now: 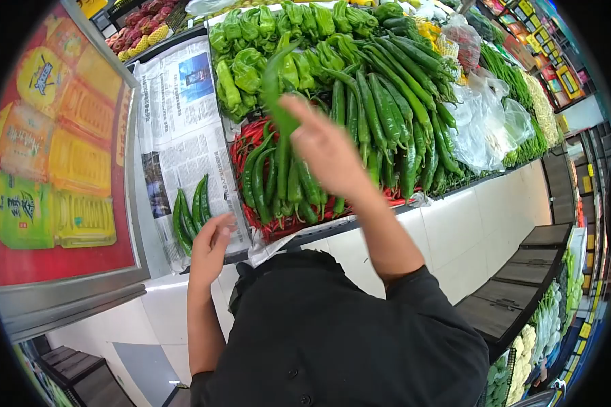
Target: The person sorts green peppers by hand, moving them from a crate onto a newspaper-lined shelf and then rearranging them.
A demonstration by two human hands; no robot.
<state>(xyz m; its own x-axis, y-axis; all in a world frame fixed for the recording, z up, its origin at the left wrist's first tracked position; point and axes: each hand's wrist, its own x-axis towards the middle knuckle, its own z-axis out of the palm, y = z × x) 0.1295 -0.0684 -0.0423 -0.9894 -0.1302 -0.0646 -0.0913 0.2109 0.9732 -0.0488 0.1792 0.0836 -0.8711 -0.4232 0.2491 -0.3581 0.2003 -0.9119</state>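
Observation:
My right hand (324, 150), smeared by motion, is over the pepper display with a long green chili pepper (273, 80) pinched in its fingers, the pepper's curved end pointing up and away. Beneath it lies a heap of long green chili peppers (387, 112). Red chilies (248, 139) show around the near and left edges of that heap. Low at the left, my left hand (212, 245) is open, fingers loosely curled with nothing in them. Beside it, several green chili peppers (184, 220) lie side by side on newspaper (176, 132).
Wrinkled light-green peppers (248, 68) fill the back of the display. Clear plastic bags (482, 125) lie to the right, with bundled greens (523, 146) beyond. A framed drinks poster (61, 142) borders the left side. White tiled floor (455, 220) runs below the display edge.

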